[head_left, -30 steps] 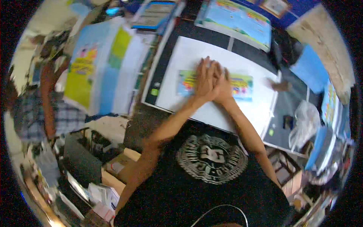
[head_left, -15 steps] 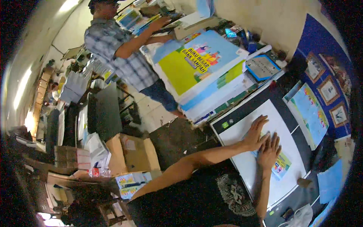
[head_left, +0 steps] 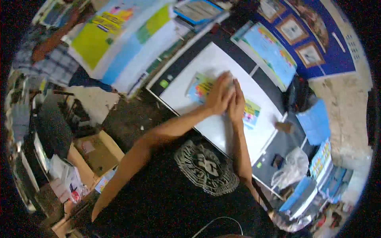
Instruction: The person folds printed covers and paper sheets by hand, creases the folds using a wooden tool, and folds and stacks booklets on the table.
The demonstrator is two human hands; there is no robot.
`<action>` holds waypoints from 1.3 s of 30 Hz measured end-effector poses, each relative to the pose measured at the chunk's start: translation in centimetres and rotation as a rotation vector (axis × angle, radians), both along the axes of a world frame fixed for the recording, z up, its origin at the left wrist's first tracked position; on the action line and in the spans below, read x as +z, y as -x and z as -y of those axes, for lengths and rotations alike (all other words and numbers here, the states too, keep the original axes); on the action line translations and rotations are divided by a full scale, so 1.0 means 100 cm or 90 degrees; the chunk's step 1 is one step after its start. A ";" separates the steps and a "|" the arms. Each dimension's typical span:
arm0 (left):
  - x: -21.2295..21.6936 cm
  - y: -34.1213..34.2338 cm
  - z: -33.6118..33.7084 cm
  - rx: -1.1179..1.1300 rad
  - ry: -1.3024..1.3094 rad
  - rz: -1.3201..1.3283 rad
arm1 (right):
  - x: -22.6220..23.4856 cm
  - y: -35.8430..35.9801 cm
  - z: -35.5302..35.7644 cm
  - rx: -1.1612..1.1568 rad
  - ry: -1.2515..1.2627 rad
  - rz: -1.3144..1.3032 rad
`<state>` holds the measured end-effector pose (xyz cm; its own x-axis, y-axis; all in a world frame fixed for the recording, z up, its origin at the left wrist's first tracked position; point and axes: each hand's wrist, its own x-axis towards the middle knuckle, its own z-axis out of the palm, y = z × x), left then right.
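A large white sheet or board (head_left: 222,135) lies across the black worktable in front of me. On it is a small colourful printed cover in blue, green and yellow; its left part (head_left: 197,92) and right part (head_left: 251,114) show on either side of my hands. My left hand (head_left: 219,97) rests over the middle, its fingers stretched toward the far edge and slightly blurred. Against it lies my right hand (head_left: 237,104), turned on its side with fingers extended. Both hands touch each other. Whatever lies directly beneath them is hidden.
At the far left stands a tall stack of large printed sheets (head_left: 123,59), with a co-worker in a checked shirt (head_left: 49,65) beside it. More prints (head_left: 270,51) lie beyond the board. A brown block (head_left: 284,127), a plastic bag (head_left: 291,166) and a cardboard box (head_left: 99,152) are nearby.
My view has swung toward the right. My hands, earlier spread flat side by side, are now drawn together, and the left part of the printed cover has come into sight.
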<state>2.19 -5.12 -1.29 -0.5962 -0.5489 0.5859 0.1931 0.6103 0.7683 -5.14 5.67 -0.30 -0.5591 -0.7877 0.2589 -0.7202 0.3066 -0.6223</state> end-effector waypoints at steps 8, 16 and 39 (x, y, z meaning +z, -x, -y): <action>0.010 -0.008 -0.002 -0.054 -0.116 -0.022 | 0.094 -0.052 -0.004 -0.040 0.343 0.173; 0.052 -0.012 -0.007 -0.072 -0.189 -0.116 | 0.007 -0.023 0.028 -0.054 0.478 0.423; 0.004 -0.037 0.058 0.040 -0.069 0.001 | 0.014 -0.032 0.018 -0.052 0.355 0.370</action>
